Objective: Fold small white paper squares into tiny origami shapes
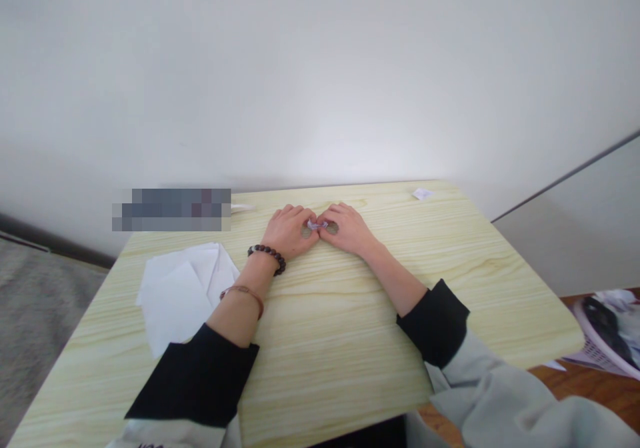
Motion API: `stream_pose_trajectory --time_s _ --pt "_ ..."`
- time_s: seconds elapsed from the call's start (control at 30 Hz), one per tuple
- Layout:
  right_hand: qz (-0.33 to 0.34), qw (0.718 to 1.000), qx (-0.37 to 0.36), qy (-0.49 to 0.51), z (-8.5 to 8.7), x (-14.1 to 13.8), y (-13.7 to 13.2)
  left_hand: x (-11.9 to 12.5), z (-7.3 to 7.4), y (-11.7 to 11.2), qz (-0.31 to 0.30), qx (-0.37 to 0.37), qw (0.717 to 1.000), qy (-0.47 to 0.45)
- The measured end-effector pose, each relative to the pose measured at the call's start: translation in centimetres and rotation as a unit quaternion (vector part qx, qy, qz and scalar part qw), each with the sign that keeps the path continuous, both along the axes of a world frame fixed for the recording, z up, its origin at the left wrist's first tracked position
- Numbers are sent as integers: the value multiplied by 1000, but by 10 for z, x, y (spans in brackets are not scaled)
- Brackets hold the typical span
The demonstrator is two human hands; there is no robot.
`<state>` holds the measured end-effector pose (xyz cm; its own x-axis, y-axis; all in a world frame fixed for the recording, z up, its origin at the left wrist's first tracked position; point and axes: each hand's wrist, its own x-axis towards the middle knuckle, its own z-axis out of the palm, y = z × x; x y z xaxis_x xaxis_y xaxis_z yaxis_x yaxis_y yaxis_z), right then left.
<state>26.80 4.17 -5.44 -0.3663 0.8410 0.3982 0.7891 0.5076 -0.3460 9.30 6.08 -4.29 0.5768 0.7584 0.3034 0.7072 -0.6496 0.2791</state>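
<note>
Near the back middle of the table, my left hand (pixel 290 230) and my right hand (pixel 347 228) meet fingertip to fingertip. Between them is a small piece of folded white paper (pixel 316 225), pinched by the thumb and fingers of each hand. Most of the paper is hidden by the fingers, so its exact shape cannot be made out. A dark bead bracelet and a thin reddish bangle circle my left wrist. Beside my left forearm lies a loose stack of white paper sheets (pixel 180 295).
A small folded white paper (pixel 423 194) lies at the table's back right. A blurred-out dark item (pixel 175 209) sits at the back left. The wall (pixel 320 101) rises behind the table (pixel 340 341). A pink plastic basket (pixel 595 345) holding crumpled things stands on the floor at right.
</note>
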Motion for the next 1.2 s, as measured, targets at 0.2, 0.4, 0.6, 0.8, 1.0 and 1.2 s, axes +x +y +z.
stream_pose_trajectory --time_s 0.2,0.4,0.6,0.8,1.0,1.2 --pt "-4 1000 -10 0 -1 -1 1 -1 0 0 -8 -2 1000 -1" --pt "8 999 -3 43 1 0 -2 0 0 -1 4 -6 1000 1" --pt "-7 994 -28 103 2 2 -4 3 1 -1 20 -18 1000 2" --pt "-26 991 -26 127 -2 4 -1 -2 -5 6 -1 -54 996 -69" --pt "-85 984 -13 157 -5 5 3 -7 -9 13 39 -113 978 -170" --pt "-91 978 -26 188 -5 5 4 -9 -8 12 72 -95 975 -189"
